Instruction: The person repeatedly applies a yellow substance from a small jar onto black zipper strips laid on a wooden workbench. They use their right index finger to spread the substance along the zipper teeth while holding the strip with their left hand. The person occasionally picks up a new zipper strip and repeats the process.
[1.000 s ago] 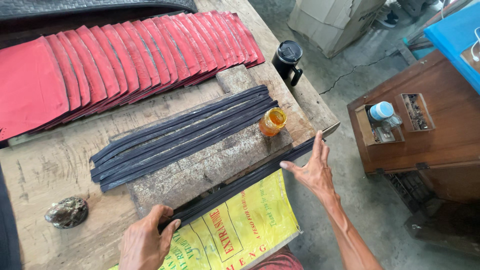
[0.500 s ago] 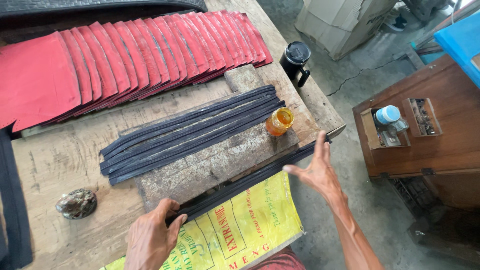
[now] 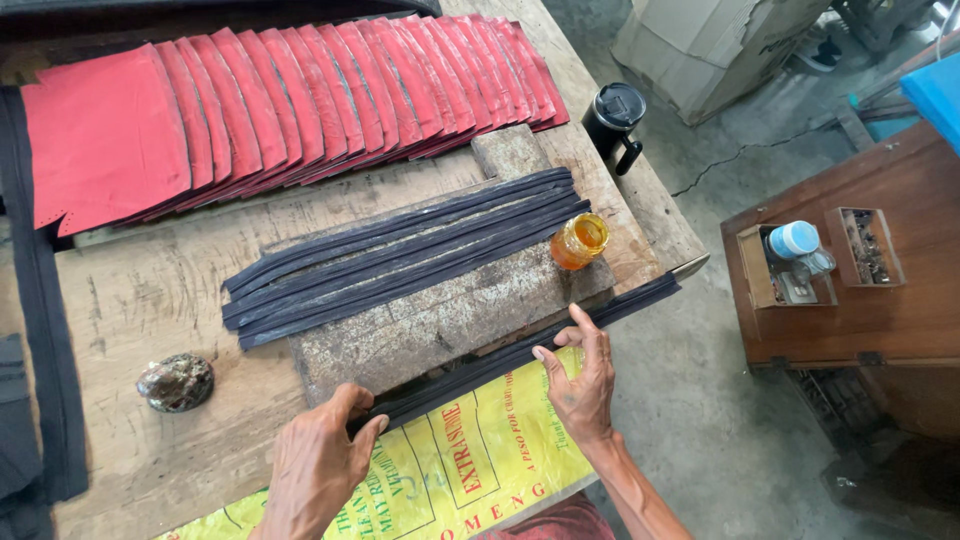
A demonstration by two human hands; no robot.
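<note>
Seen from the head camera, a row of red leather pieces (image 3: pixel 280 110) lies overlapped like shingles across the far part of the counter (image 3: pixel 140 300), which is rough, worn wood. Nearer, a bundle of dark strips (image 3: pixel 400 255) rests on a grey stone slab (image 3: pixel 440 320), and a small jar of orange liquid (image 3: pixel 579 241) stands at the right end of that bundle, touching the slab. A dark rounded stone (image 3: pixel 176 382) sits on the wood to the left, apart from both hands. A black mug (image 3: pixel 615 120) stands near the counter's far right edge. A long dark band (image 3: pixel 40 300) runs down the left side. A yellow printed sack (image 3: pixel 450 470) lies at the near edge.

To the right of the counter a brown wooden cabinet (image 3: pixel 900 300) carries small open boxes and a white-capped bottle (image 3: pixel 793 240); the floor (image 3: pixel 680 420) is bare grey concrete, with a cardboard box (image 3: pixel 720 40) farther off.

The long black strip (image 3: pixel 520 350) lies along the slab's near edge, its length running from lower left up to the right, its right end reaching past the slab toward the counter's corner. The left hand (image 3: pixel 315 465) is closed on its left end. The right hand (image 3: pixel 580 385) lies open, fingers spread, fingertips pressing on the strip near its middle.
</note>
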